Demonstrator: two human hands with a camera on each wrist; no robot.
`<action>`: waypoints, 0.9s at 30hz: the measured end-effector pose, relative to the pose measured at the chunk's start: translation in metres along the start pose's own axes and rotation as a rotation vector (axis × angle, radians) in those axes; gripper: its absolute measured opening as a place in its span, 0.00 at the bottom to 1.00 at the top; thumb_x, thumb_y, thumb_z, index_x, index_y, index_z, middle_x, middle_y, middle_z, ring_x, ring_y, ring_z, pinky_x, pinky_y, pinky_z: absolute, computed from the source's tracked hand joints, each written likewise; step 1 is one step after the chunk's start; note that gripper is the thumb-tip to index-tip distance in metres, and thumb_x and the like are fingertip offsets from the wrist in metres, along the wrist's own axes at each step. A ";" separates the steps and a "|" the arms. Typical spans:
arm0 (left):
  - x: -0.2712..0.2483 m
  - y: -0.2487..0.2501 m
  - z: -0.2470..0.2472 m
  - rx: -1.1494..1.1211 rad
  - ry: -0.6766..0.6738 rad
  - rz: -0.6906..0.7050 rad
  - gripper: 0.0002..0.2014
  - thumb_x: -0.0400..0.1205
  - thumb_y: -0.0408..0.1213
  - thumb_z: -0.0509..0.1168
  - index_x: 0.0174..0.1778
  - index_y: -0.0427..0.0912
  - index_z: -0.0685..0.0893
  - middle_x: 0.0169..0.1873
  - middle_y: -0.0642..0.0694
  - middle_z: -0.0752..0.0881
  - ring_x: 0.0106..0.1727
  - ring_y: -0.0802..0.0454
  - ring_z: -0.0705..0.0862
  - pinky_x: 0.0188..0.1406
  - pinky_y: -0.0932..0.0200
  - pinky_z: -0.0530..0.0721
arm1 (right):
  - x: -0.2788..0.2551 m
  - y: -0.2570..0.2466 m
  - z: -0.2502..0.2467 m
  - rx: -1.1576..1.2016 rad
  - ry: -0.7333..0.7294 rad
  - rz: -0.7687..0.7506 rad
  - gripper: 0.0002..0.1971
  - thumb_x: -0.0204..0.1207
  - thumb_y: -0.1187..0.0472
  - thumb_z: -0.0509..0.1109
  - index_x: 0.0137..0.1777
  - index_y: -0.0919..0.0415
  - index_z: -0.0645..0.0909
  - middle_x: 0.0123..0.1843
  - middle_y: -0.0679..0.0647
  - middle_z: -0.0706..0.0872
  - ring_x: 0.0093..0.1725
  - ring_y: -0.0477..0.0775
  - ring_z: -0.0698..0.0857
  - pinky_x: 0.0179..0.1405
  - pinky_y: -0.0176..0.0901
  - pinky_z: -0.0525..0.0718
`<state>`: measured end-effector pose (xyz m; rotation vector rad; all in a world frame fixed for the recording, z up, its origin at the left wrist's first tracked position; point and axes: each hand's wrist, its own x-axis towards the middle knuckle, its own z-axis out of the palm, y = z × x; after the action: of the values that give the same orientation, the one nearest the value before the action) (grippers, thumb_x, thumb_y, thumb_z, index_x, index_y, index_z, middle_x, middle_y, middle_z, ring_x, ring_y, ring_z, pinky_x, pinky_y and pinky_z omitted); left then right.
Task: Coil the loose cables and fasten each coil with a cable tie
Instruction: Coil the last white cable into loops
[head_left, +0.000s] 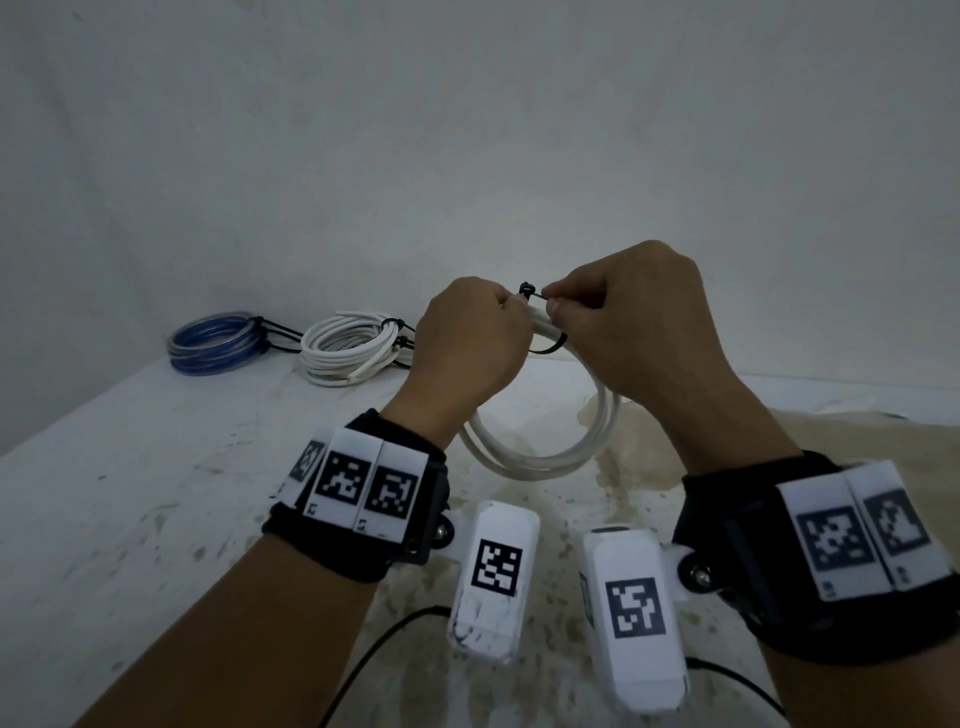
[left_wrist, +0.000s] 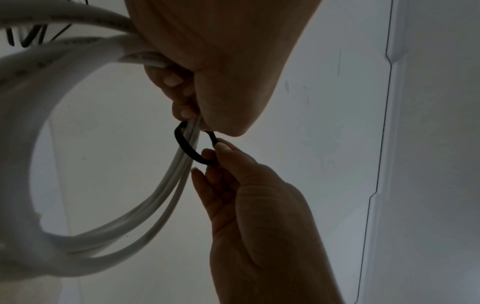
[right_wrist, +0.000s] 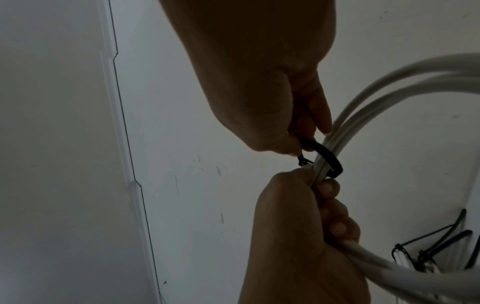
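A loose white cable coil (head_left: 597, 441) hangs above the table in front of me. My left hand (head_left: 467, 343) grips its top, with the fingers (left_wrist: 176, 92) curled round the strands. A black cable tie (head_left: 527, 289) loops loosely round those strands just right of that grip. My right hand (head_left: 623, 322) pinches the tie's tail between thumb and fingers (left_wrist: 221, 150). The tie's loop (right_wrist: 330, 156) shows plainly in the right wrist view, still wide around the cable (right_wrist: 376, 94). There the left hand (right_wrist: 306, 216) sits below it.
At the back left of the white stained table (head_left: 130, 493) lie a tied blue coil (head_left: 215, 343) and a tied white coil (head_left: 348, 348) with long black tie tails. A pale wall stands close behind. Thin black cords (head_left: 374, 649) trail from the wrist cameras.
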<state>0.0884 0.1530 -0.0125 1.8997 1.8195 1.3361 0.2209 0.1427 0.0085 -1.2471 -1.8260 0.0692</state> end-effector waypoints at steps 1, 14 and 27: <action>0.000 0.000 0.000 0.006 -0.001 0.007 0.22 0.86 0.40 0.59 0.22 0.46 0.74 0.19 0.51 0.72 0.24 0.52 0.71 0.29 0.56 0.65 | 0.000 0.000 0.001 -0.003 -0.004 0.002 0.08 0.76 0.61 0.73 0.50 0.53 0.93 0.44 0.50 0.93 0.43 0.50 0.89 0.49 0.43 0.87; 0.000 0.000 0.001 0.102 -0.014 0.037 0.17 0.85 0.39 0.57 0.29 0.46 0.80 0.23 0.49 0.78 0.28 0.51 0.76 0.30 0.56 0.66 | 0.000 0.000 0.002 -0.018 0.021 0.001 0.08 0.76 0.61 0.73 0.48 0.54 0.93 0.42 0.50 0.93 0.42 0.50 0.89 0.47 0.43 0.86; -0.010 0.000 0.005 0.182 0.087 0.434 0.12 0.85 0.41 0.60 0.43 0.47 0.88 0.28 0.55 0.84 0.32 0.53 0.80 0.35 0.55 0.75 | 0.003 0.009 -0.002 0.202 0.044 0.203 0.06 0.69 0.57 0.80 0.36 0.55 0.86 0.33 0.49 0.88 0.36 0.51 0.89 0.44 0.50 0.89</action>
<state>0.0936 0.1464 -0.0206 2.4781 1.6766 1.4351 0.2286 0.1486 0.0075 -1.2750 -1.6067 0.3289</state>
